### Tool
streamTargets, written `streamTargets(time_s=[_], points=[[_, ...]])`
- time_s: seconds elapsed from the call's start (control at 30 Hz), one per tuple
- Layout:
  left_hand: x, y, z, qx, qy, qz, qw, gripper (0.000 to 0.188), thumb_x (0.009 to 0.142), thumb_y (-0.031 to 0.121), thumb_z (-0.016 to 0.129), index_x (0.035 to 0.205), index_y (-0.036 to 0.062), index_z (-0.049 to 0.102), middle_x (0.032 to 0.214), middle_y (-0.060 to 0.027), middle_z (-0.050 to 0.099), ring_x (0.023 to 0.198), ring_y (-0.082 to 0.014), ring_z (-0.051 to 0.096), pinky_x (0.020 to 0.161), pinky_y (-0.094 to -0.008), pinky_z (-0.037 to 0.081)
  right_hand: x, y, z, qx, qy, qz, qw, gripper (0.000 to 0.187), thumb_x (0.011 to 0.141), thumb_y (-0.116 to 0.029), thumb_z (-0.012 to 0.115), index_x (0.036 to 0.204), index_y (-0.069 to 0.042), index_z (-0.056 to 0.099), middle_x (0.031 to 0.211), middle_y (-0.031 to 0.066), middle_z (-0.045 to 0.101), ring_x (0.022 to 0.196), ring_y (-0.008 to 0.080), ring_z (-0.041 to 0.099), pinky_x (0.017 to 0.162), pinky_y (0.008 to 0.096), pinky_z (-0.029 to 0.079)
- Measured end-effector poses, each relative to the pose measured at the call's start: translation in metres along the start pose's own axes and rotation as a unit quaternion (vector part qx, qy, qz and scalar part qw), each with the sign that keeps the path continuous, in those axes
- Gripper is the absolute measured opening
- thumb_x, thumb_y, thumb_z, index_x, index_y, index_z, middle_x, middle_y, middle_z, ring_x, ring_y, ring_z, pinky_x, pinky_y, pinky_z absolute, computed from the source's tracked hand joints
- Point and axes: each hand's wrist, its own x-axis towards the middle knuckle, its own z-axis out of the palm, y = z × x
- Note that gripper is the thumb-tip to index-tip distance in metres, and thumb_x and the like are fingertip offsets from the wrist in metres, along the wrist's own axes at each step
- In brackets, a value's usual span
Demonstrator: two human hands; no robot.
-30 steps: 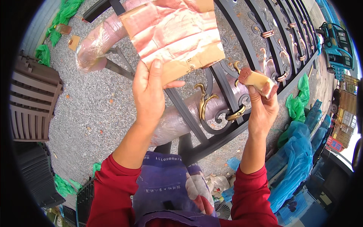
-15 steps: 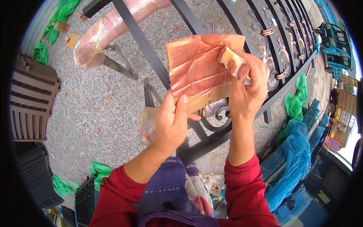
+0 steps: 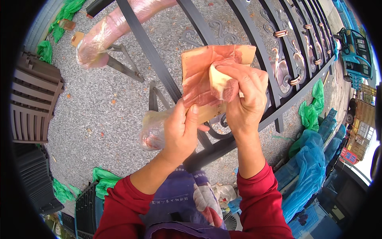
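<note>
My left hand (image 3: 181,129) grips the lower left corner of a cardboard piece (image 3: 194,75), thumb on top. Its upper face is coated with reddish-copper paint, and a bare tan strip shows along the lower edge. Pinched in my right hand (image 3: 248,99) is a pale yellow sponge (image 3: 218,79) with a reddish-stained end, held against or just over the painted face; actual contact is hard to tell. Beneath both hands lies a black metal railing (image 3: 153,53) with scrollwork, and copper-coloured collars (image 3: 280,34) show on some of its bars.
A plastic-wrapped pink bundle (image 3: 115,34) lies at the upper left beside a metal trestle leg (image 3: 125,71). A clear plastic container or bag (image 3: 152,131) is left of my left hand. Brown slatted panels (image 3: 34,103) stand at far left, blue netting (image 3: 306,167) at right.
My right hand has moved the sponge left and slightly down across the cardboard, turning it. The cardboard has shifted a little down and tilted.
</note>
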Motion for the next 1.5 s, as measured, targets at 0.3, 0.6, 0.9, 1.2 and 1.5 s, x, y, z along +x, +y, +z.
streamTargets(time_s=[0.3,0.6,0.9,1.2,1.5], points=[[0.075,0.007,-0.031,-0.053,0.165,0.087,0.981,0.023,0.110,0.022,0.045,0.116,0.0008,0.050,0.111,-0.0141,0.065,0.095,-0.0212,0.071,0.066,-0.0345,0.065,-0.022,0.076,-0.077,-0.007,0.031,0.246,0.969,0.016,0.088,-0.009,0.076,0.102,-0.004,0.072,0.087,0.0048,0.064,0.083,0.0206,0.050,0.083,0.0342,0.045],[0.125,-0.011,-0.033,-0.036,0.206,0.180,0.961,0.024,0.110,0.020,0.041,0.116,-0.0016,0.048,0.112,-0.0147,0.064,0.095,-0.0219,0.070,0.072,-0.0377,0.067,0.007,0.096,-0.037,-0.089,-0.082,0.144,0.982,0.021,0.084,-0.012,0.076,0.102,-0.003,0.072,0.090,0.0123,0.067,0.085,0.0329,0.056,0.080,0.0417,0.046],[0.127,-0.015,-0.030,-0.014,0.235,0.186,0.954,0.024,0.110,0.021,0.042,0.115,-0.0019,0.048,0.111,-0.0153,0.065,0.094,-0.0218,0.071,0.074,-0.0371,0.066,0.018,0.107,-0.043,-0.139,-0.112,0.115,0.977,0.017,0.083,-0.010,0.075,0.097,-0.003,0.070,0.089,0.0136,0.067,0.086,0.0357,0.056,0.080,0.0462,0.044],[0.127,-0.015,-0.030,0.012,0.237,0.194,0.952,0.027,0.110,0.020,0.041,0.122,-0.0032,0.048,0.114,-0.0157,0.065,0.096,-0.0215,0.071,0.073,-0.0345,0.066,0.022,0.109,-0.039,-0.150,-0.149,0.110,0.971,0.016,0.082,-0.013,0.076,0.094,-0.003,0.070,0.087,0.0161,0.068,0.084,0.0397,0.060,0.080,0.0482,0.045],[0.127,-0.015,-0.027,0.015,0.245,0.194,0.950,0.027,0.110,0.020,0.041,0.121,-0.0031,0.048,0.116,-0.0157,0.064,0.097,-0.0221,0.071,0.073,-0.0347,0.066,0.017,0.107,-0.038,-0.176,-0.193,0.120,0.958,0.017,0.084,-0.014,0.074,0.086,0.000,0.066,0.084,0.0172,0.068,0.082,0.0402,0.060,0.076,0.0497,0.046]])
